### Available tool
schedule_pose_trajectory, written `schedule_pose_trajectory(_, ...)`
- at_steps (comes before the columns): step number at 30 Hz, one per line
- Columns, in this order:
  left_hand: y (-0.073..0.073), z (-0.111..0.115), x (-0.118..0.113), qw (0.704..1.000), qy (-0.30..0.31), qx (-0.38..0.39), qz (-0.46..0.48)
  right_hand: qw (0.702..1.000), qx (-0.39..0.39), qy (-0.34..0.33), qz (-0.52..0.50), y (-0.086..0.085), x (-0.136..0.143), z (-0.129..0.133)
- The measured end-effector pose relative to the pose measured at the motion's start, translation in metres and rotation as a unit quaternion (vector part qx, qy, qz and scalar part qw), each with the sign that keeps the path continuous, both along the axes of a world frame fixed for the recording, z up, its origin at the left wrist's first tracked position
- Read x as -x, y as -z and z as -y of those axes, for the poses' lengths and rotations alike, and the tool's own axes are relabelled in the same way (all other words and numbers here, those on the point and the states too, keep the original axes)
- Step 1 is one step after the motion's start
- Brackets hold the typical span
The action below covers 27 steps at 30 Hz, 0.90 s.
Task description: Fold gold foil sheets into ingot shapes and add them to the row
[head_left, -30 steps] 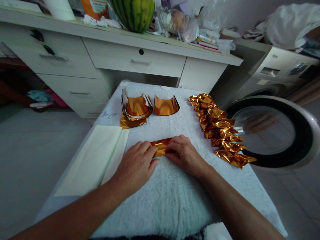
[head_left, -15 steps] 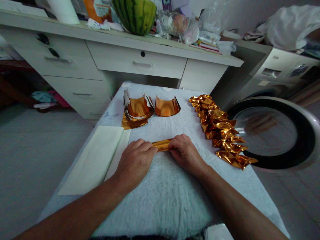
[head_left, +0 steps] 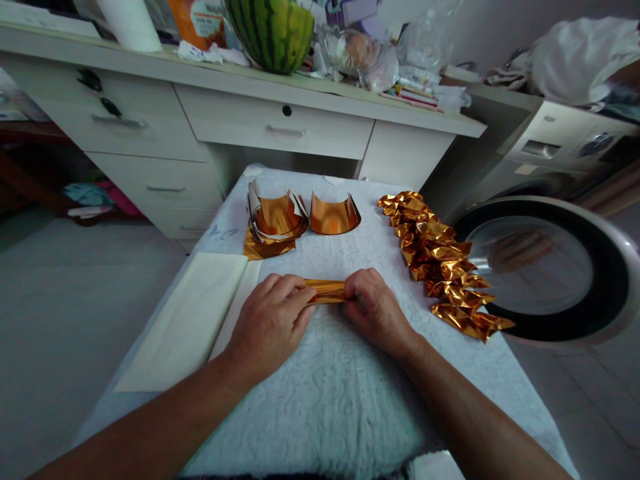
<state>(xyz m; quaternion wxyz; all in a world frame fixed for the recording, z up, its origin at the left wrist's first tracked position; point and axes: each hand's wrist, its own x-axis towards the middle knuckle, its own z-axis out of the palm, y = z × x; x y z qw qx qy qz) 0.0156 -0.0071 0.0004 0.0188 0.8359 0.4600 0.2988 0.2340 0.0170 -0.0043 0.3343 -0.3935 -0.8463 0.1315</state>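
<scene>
- Paper (head_left: pixel 185 320) lies along the left edge of the table (head_left: pixel 320 407).
- The person's left hand (head_left: pixel 270 320) pinches the left end of a foil strip (head_left: pixel 328 291) between thumb and fingers.
- The strip bridges the gap between both hands.
- The right hand (head_left: pixel 377 310) is clamped on its right end.
- Crumpled foil pieces (head_left: pixel 437 251) line the table's right edge.

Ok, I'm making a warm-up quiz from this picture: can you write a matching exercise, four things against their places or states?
1. foil strip
2. watermelon
3. washer door
4. paper

A. swung open
B. on the table's left
C. between left hand and right hand
D. on the counter

Pairs: 1-C, 2-D, 3-A, 4-B
</scene>
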Motion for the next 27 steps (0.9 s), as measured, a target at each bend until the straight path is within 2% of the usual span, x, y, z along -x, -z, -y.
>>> schedule_pose_trajectory(3,-0.003,0.001,-0.002,0.998,0.001,0.045,0.054,1.0,-0.014,0.006,0.003,0.0,0.0,0.0)
schedule_pose_trajectory(7,-0.001,0.001,-0.003,0.986,-0.052,0.086,0.131,1.0,-0.015,0.013,-0.014,-0.002,0.0,0.002)
schedule_pose_trajectory(12,0.006,-0.001,-0.002,0.951,-0.073,0.213,0.21,0.998,-0.015,0.035,-0.057,-0.001,0.0,0.004)
schedule_pose_trajectory(16,0.006,-0.002,-0.005,0.917,-0.063,0.275,0.283,0.996,-0.009,0.056,-0.069,-0.001,-0.002,0.004)
schedule_pose_trajectory(19,0.002,-0.002,-0.008,0.889,-0.042,0.316,0.328,0.996,0.001,0.047,-0.073,-0.001,-0.003,0.003)
schedule_pose_trajectory(23,-0.001,-0.002,-0.009,0.865,-0.01,0.365,0.343,0.996,-0.002,0.026,-0.08,0.0,-0.003,0.001)
schedule_pose_trajectory(27,-0.005,-0.003,-0.008,0.852,-0.005,0.399,0.338,0.996,-0.007,0.022,-0.086,0.0,0.0,0.0)
